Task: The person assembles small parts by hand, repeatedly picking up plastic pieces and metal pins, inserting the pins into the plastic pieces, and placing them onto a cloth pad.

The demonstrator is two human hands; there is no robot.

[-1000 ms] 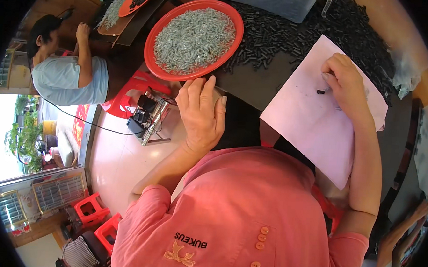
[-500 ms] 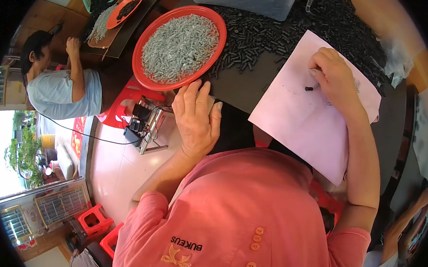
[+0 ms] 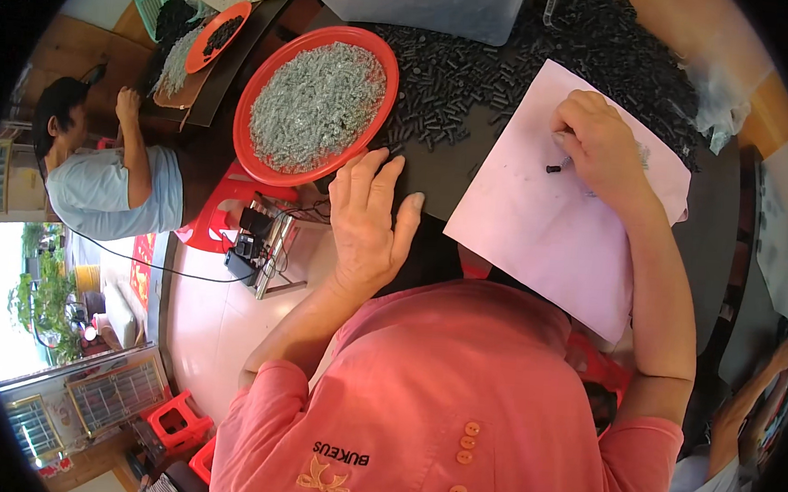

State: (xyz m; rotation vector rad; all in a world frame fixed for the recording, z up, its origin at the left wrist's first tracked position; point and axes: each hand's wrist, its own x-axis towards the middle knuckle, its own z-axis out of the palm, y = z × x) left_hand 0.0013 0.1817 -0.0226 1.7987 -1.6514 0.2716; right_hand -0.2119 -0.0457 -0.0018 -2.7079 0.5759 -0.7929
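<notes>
My left hand point(image 3: 369, 218) is at the table's front edge, just below the rim of a red round tray point(image 3: 239, 140). Its fingers are stretched and the thumb stands apart, with nothing held. Small clear and silvery spring-like pieces point(image 3: 317, 104) are heaped in that tray. Over a pale pink sheet point(image 3: 538, 227), my right hand point(image 3: 605, 155) is closed in a pinch. A small black plug point(image 3: 554, 170) sticks out below its fingertips, joined to something silvery that the fingers partly hide. More silvery pieces point(image 3: 644, 155) lie on the sheet beside the hand.
Many short black plugs point(image 3: 456, 80) are spread over the dark table point(image 3: 461, 165). A translucent bin point(image 3: 416, 2) stands at the back, and a plastic bag point(image 3: 720, 107) lies far right. Another person point(image 3: 117, 178) sits at the left by an orange tray point(image 3: 199, 53); red stools point(image 3: 176, 417) stand on the floor.
My left hand has shifted slightly right along the table edge, and its thumb is spread wider. My right hand keeps its pinch over the sheet. The whole view has tilted a little.
</notes>
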